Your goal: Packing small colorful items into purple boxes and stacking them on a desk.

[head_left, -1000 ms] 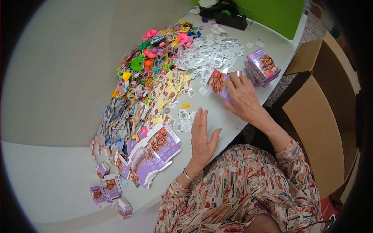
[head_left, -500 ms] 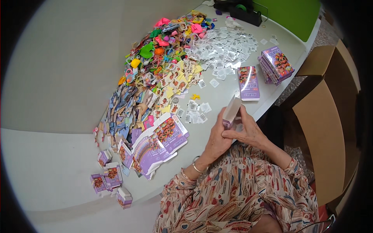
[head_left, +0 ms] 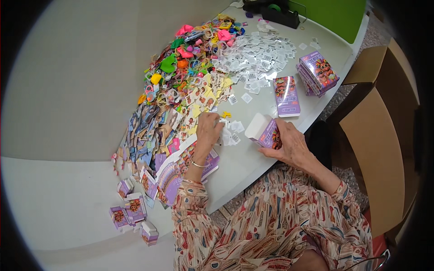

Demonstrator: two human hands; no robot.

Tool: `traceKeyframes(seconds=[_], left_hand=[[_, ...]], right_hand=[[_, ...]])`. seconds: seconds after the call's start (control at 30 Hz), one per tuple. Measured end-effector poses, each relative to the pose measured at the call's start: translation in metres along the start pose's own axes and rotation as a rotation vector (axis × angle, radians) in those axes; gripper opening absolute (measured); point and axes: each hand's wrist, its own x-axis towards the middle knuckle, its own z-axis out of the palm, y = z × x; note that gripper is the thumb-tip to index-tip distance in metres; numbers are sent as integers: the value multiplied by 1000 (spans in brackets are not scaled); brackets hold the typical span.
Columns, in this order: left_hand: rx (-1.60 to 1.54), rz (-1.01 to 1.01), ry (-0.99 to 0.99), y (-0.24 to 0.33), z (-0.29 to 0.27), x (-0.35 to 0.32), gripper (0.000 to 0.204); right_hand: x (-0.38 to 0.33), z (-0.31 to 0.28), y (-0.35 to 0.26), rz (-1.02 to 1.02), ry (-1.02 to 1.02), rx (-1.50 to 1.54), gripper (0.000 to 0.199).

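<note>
My right hand (head_left: 294, 144) grips a purple printed carton (head_left: 270, 135) above the table's near edge. Its white end flaps stand out, and the end toward my left hand is unfolded. Reaching left, my left hand (head_left: 208, 135) is down at the small square white packets (head_left: 236, 127), next to a little yellow toy piece (head_left: 226, 114). The fingers there are curled together; whatever is between them is hidden. Beneath that wrist lies a fanned stack of flat purple cartons (head_left: 172, 176). Small picture cards (head_left: 207, 95) with yellow among them lie just beyond the hand.
Colourful small toys (head_left: 168, 63) heap along the wall, beside a spread of white packets (head_left: 262, 56). Blue-grey cards (head_left: 142, 126) pile at left. Closed purple cartons (head_left: 318, 74) stack at right, near a single carton (head_left: 286, 97). An open cardboard box (head_left: 375, 149) stands beyond the edge.
My left hand has let go of the carton and moved left to the small packets. The carton has turned in my right hand, so its printed face and flaps show.
</note>
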Motion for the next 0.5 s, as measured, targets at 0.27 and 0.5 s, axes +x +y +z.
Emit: traceKeyframes(seconds=[0.27, 0.5], left_hand=[[19, 89, 75, -16, 12, 5, 13], [-333, -428, -92, -10, -3, 9, 11]], right_hand=[[3, 4, 2, -11, -43, -99, 85], [3, 4, 7, -67, 1, -123, 76]])
